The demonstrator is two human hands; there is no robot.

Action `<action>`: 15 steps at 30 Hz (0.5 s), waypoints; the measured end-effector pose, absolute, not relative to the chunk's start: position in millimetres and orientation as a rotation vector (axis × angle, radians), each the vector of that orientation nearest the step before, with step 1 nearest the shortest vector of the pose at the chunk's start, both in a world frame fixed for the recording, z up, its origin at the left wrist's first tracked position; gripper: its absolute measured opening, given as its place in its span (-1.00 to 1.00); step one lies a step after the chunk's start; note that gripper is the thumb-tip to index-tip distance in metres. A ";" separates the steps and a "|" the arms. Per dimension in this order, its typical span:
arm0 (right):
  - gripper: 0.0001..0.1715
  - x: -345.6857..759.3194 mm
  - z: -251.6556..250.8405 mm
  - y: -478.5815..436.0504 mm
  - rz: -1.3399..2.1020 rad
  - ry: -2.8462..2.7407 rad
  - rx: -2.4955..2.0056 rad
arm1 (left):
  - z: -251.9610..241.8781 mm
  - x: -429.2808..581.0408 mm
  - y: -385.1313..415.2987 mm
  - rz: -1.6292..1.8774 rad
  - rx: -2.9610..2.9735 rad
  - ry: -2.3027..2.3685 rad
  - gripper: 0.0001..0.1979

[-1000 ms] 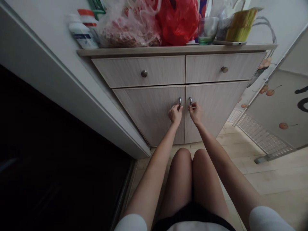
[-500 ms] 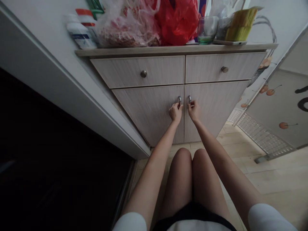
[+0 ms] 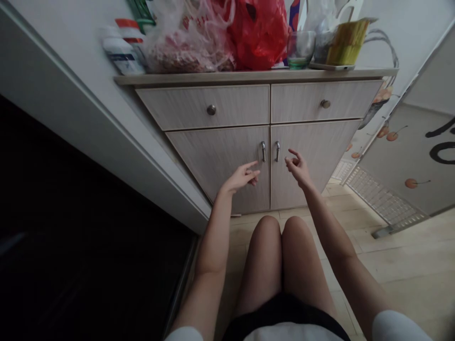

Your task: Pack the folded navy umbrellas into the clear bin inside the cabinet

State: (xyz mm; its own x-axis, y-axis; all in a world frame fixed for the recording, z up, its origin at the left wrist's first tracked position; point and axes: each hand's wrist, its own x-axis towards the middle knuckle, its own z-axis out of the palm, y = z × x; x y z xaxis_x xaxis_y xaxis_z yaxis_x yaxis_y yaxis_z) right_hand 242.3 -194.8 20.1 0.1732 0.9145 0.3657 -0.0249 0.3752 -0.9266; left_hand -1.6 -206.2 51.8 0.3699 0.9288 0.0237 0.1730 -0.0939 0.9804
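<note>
Side by side at the central seam, a left handle and a right handle, upright metal bars on the shut doors of a wooden cabinet. Just below and outside them, both hands open and empty, touching neither metal nor wood: the left hand near the left handle, fingers spread and pointing toward it; the right hand near the right handle, fingers loosely parted, index finger raised. Above the doors, two drawers, each with a round knob. Along the countertop, from left to right, a white bottle, a clear bag, a red bag, a glass and a yellow packet. Below the cabinet, pale floor tiles, with bare knees close to the doors. Off to the right, a panel printed with cherries, leaning at an angle.
</note>
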 end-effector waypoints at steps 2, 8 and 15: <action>-0.24 243.9 33.2 -227.3 1.076 -1.173 -0.793 | 51.8 -10.6 -231.4 0.874 1.447 0.762 -0.12; -0.07 236.1 60.5 -285.4 1.444 -1.041 -0.306 | 47.5 11.0 -268.2 1.293 1.070 0.529 -0.41; -0.19 226.2 29.0 -267.3 1.448 -0.932 -0.144 | 22.1 40.3 -255.0 1.510 0.907 0.616 -0.54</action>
